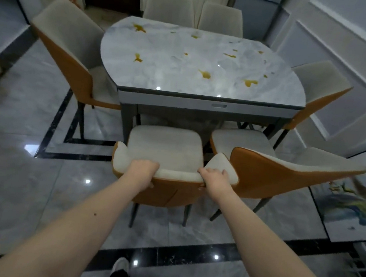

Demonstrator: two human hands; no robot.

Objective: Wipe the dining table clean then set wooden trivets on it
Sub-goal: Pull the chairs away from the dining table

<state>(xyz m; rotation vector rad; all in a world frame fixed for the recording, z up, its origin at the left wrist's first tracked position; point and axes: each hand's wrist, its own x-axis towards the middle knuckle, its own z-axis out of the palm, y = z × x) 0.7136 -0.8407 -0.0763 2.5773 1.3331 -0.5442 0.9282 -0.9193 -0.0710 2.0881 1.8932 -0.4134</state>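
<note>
1. The dining table (201, 81) stands in the upper middle of the frame. Its pale marble top is not yet wiped: I count about twelve yellow-orange stains (205, 74) on it, the biggest ones at the upper left, the middle and the right side of the top. Some small ones are too faint to count for sure.

2. No cloth and no wooden trivets are visible anywhere in the frame, so I judge that both steps of the task are not started. You are in a preparing step: making room at the near edge of the table.

3. Your left hand (144, 168) grips the top of the backrest of the near chair (165, 150), fingers curled over the front of it. Your right hand (213, 175) grips the same backrest further right, fingers over the top and the thumb hidden behind.

4. This chair is in the lower middle of the frame, just before the table. I think the next move calls for taking it out of the way and then fetching a cloth.

5. I count six chairs in all: two at the far end, one at the left side, one at the right side, and two at the near edge, the second near chair (287, 169) just right of yours.

6. One shoe (121, 265) shows at the bottom middle on the glossy tiled floor (26, 178).
</note>
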